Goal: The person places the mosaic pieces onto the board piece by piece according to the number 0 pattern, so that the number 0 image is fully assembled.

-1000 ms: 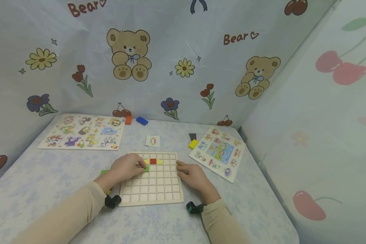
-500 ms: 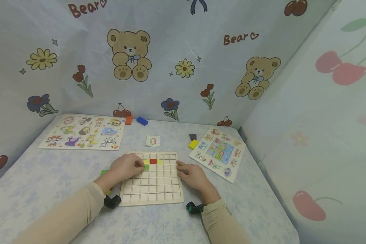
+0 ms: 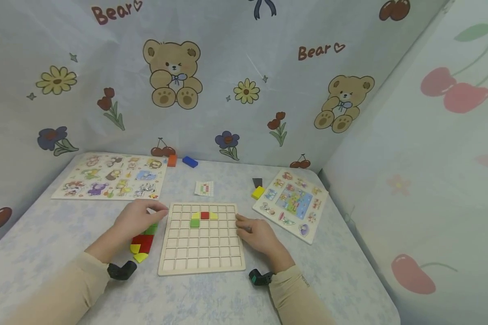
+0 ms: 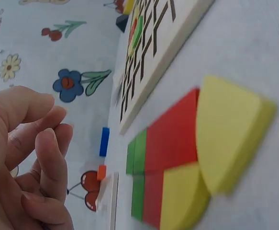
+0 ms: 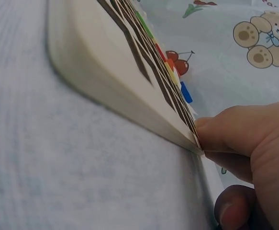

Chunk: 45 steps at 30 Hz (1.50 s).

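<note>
A wooden grid board (image 3: 199, 243) lies flat on the table. Set in its upper cells are a red square (image 3: 205, 215) with a yellow piece at either side, and a green square (image 3: 194, 223) one row nearer. My right hand (image 3: 259, 234) pinches the board's right edge; the right wrist view has the thumb and a finger (image 5: 230, 129) at that edge. Off the board's left side, my left hand (image 3: 136, 219) hovers with loosely bent fingers and nothing between them. Below it lie red (image 4: 172, 134), green (image 4: 138, 153) and yellow pieces (image 4: 235, 129), partly covered by the hand in the head view.
An animal puzzle board (image 3: 110, 176) lies back left, another puzzle board (image 3: 290, 203) at right. A small pattern card (image 3: 204, 188) lies behind the grid. Orange (image 3: 172, 160), blue (image 3: 190, 161), yellow (image 3: 258, 192) and dark (image 3: 257, 182) pieces lie toward the back.
My left hand has let go of the green square, which now sits in the grid, and moved left over the loose pieces. The right hand has stayed on the board's edge.
</note>
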Each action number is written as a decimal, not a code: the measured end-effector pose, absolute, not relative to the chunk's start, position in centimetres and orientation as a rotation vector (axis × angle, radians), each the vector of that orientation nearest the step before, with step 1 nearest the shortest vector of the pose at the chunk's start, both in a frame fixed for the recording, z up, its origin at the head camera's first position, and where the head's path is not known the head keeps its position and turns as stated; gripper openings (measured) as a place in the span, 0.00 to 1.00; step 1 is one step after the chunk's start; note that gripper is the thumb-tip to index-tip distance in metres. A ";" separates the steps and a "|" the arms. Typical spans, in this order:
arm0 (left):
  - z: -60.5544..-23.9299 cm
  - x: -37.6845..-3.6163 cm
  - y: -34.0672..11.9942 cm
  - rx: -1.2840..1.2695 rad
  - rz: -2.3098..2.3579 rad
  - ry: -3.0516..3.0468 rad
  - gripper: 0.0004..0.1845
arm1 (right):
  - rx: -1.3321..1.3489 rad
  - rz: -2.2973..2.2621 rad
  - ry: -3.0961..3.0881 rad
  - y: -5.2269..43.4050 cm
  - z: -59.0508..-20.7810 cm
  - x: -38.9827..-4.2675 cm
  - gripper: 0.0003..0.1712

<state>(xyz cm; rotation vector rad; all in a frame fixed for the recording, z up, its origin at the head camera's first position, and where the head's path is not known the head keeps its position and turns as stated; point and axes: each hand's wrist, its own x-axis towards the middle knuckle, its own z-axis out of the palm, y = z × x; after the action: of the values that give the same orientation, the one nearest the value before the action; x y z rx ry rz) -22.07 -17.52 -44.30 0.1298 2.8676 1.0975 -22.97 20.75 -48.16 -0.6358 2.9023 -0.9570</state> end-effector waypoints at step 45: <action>-48.4 -20.2 -24.4 0.122 1.064 2.839 0.22 | -0.614 -0.974 2.896 20.7 -48.0 -22.8 0.19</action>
<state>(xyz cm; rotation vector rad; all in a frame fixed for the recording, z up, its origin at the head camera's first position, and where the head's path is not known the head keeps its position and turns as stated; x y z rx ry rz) -20.16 -24.43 -48.36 0.1219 2.8386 1.0638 -22.83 20.66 -47.96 -0.6143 2.8959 -0.9739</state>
